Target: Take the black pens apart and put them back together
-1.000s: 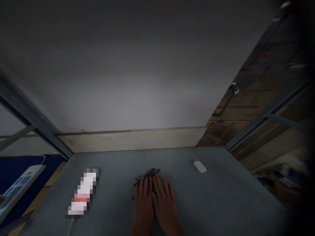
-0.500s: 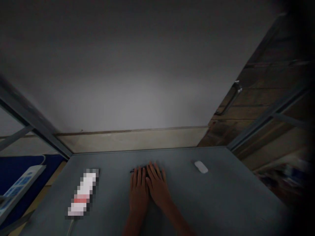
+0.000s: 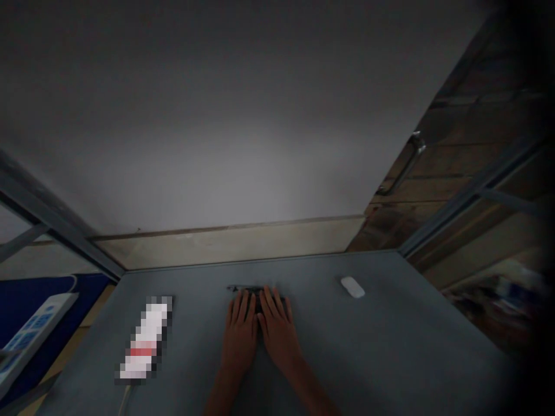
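Two hands show in the head view, both mine. My left hand (image 3: pixel 240 335) and right hand (image 3: pixel 278 332) lie palm down, side by side on the grey table (image 3: pixel 390 346), with fingers stretched flat and closed round nothing. Under my fingertips lies a bunch of thin dark sticks (image 3: pixel 240 288), one end poking out beyond the left fingers. I judge them light, stiff and apt to roll or scatter, so pinching the bunch round its middle looks safest. My fingers hide most of it, and in the dim light I cannot tell pens from rods, nor count them. Well right of my right hand sits a small white oval object (image 3: pixel 352 286). Well left of my left hand is a blurred-out white strip (image 3: pixel 145 341).
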A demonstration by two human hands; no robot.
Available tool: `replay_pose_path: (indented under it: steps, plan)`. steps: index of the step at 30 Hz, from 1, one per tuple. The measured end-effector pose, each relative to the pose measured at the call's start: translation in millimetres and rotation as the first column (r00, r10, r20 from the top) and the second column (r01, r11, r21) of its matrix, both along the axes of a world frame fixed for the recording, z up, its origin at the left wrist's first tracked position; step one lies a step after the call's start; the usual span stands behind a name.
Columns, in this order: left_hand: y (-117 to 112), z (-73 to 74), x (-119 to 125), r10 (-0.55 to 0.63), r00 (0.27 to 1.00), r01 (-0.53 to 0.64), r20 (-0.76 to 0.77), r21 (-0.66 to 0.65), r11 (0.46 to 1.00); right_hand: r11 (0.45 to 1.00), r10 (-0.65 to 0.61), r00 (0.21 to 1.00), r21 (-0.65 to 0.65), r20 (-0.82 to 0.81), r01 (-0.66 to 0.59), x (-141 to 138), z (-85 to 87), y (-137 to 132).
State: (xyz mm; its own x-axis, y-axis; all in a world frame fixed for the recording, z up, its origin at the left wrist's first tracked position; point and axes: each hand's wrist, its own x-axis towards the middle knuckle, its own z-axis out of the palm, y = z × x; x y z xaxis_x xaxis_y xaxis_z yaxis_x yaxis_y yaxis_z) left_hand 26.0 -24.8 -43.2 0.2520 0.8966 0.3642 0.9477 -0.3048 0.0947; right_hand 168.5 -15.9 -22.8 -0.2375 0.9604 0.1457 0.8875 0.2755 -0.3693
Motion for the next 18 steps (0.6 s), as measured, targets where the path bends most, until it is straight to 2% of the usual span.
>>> replay_pose_path:
  steps: [4, 8, 14, 18]
  plan:
    - [3, 1.8, 2, 0.055, 0.998, -0.055, 0.026, 0.002, 0.999, 1.0, -0.001, 1.0, -0.024, -0.008, 0.0, -4, 3.6, 5]
    - [16, 4.1, -3, 0.126, 0.991, -0.126, 0.045, 0.002, 0.992, 0.999, 0.022, 1.0, -0.037, 0.0, -0.022, -5, 4.2, 4]
    - [45, 5.4, -17, 0.043, 0.998, -0.044, 0.042, 0.014, 0.999, 1.0, 0.011, 1.0, -0.02, -0.009, -0.012, -3, 8.0, 4]
    - [45, 3.9, -18, 0.043, 0.995, -0.043, 0.085, -0.003, 0.999, 0.997, 0.08, 0.996, -0.014, -0.044, -0.08, 5, 9.4, 12]
